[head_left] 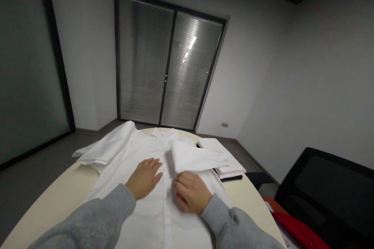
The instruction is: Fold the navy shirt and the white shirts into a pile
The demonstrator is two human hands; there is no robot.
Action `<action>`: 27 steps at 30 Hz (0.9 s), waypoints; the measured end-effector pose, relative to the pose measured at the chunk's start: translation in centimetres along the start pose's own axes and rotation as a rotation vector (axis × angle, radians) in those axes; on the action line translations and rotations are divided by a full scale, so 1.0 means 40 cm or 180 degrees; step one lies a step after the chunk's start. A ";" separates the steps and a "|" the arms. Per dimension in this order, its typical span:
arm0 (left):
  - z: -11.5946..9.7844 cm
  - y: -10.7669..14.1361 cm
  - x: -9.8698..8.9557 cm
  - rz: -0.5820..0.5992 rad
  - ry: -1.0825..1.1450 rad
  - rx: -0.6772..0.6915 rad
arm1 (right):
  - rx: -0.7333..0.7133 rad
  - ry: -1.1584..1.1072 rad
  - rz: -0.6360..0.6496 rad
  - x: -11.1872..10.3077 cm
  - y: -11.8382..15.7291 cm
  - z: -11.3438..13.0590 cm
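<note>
A white button-front shirt (149, 206) is spread on the round table, its collar at the far end. Flat on the front of the shirt, left of the button strip, rests my left hand (145, 177), fingers stretched out. My right hand (191, 192) is curled at the lower edge of the right sleeve (193, 157), which lies folded across the chest and looks slightly raised. The right fingertips are partly hidden and a little blurred, but they appear to pinch the sleeve's edge. The other sleeve (109, 146) extends out to the left.
A stack of folded white clothes (224, 159), with a dark layer beneath, sits at the right of the pale round table (55, 198). A black mesh chair (327, 194) and red fabric (298, 229) are close on the right. Beyond the table are glass panels with blinds (146, 62).
</note>
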State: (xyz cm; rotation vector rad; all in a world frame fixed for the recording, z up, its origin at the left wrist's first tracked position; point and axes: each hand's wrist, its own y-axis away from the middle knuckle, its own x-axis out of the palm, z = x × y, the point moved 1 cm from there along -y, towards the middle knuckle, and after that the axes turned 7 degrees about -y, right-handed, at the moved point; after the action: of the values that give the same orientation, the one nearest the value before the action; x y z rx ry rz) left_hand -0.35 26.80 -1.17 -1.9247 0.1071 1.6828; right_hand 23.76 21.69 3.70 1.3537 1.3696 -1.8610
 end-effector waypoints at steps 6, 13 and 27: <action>-0.004 -0.001 -0.011 0.0122 0.0002 -0.0028 | 0.1193 0.0165 -0.0683 -0.009 -0.005 -0.001; -0.002 -0.002 -0.015 0.0184 0.0041 -0.0049 | 0.3474 0.1264 0.0388 -0.061 0.028 -0.076; 0.006 -0.023 -0.028 0.0143 0.0827 -0.0449 | 0.1648 0.0994 -0.0386 -0.116 -0.001 -0.020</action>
State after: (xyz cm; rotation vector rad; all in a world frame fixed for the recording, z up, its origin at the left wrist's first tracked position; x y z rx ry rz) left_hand -0.41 27.32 0.20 -2.2561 0.1350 1.4951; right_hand 25.97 21.58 7.86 1.9183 1.1690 -2.2621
